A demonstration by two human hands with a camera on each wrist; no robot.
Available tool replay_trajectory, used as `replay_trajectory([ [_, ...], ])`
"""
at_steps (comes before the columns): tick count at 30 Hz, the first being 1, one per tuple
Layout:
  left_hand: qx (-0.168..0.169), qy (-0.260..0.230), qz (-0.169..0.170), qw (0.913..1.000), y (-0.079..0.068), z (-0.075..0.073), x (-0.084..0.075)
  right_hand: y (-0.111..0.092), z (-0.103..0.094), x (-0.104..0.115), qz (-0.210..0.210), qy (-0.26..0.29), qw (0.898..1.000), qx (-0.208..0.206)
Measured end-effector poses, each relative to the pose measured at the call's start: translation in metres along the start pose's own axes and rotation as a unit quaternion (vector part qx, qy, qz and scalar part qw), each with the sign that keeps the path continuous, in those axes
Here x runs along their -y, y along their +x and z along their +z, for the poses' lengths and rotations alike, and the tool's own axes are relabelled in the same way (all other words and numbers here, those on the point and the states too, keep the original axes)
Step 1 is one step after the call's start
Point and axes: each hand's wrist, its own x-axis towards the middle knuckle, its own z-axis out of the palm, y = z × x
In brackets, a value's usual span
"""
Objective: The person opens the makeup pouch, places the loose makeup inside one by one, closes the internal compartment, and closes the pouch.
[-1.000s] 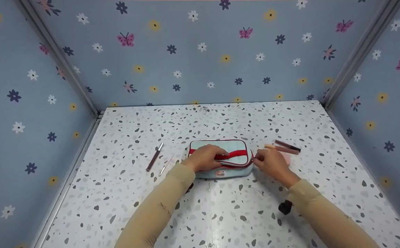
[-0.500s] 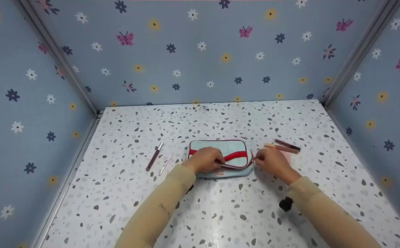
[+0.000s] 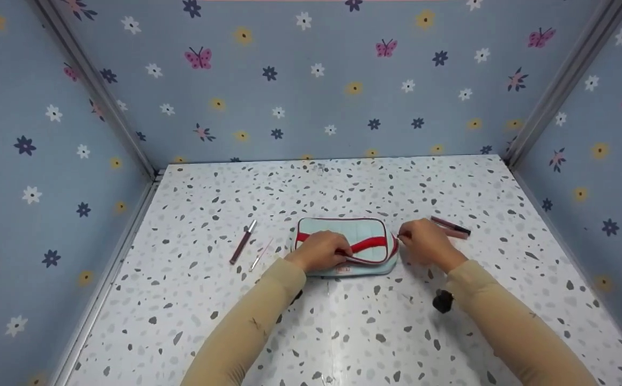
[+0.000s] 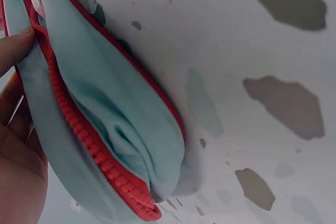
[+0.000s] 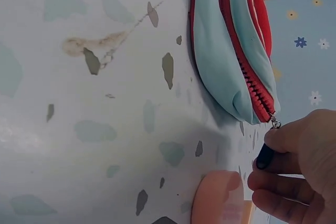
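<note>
A pale blue zip pouch (image 3: 362, 228) with red piping and a red strap lies on the table, directly before me. My left hand (image 3: 321, 251) grips its top front edge, with the thumb (image 4: 17, 50) on the cloth near the red zipper (image 4: 97, 153). At the pouch's right end, my right hand (image 3: 426, 242) pinches the zipper pull (image 5: 264, 157), a dark tab on a small metal ring. In the right wrist view the zipper teeth (image 5: 251, 81) look joined near that end; farther toward the left hand a gap shows in the zipper.
Left of the pouch lie a dark red lip gloss tube (image 3: 243, 241) and a thin clear-handled stick (image 3: 260, 255). Right of it are a dark tube (image 3: 450, 225) and a brownish-pink tube (image 3: 456, 234), partly behind my hand. A peach rounded object (image 5: 218, 198) sits below my right hand.
My right hand has shifted slightly away from me with the zipper pull, now covering one tube's orange end. The pouch's top edge has come down nearer its front under my left hand.
</note>
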Motion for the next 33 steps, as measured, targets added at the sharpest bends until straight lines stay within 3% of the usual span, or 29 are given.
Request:
replay_trajectory([
  [12,-0.015,0.005,0.018,0.9997,-0.001,0.009,0.003,0.021,-0.007,0.006,0.028,-0.005,0.998,0.050],
  [23,-0.075,-0.025,0.049,0.9957,-0.004,0.009,0.000,0.038,-0.013,-0.010,0.011,0.076,0.991,0.109],
  [27,-0.069,-0.032,0.059,0.9954,-0.004,0.006,-0.003,0.046,-0.015,-0.009,-0.015,0.054,0.993,0.101],
  [33,-0.048,-0.025,0.071,0.9960,-0.003,0.004,-0.008,0.053,-0.016,-0.007,0.006,0.049,0.993,0.105],
])
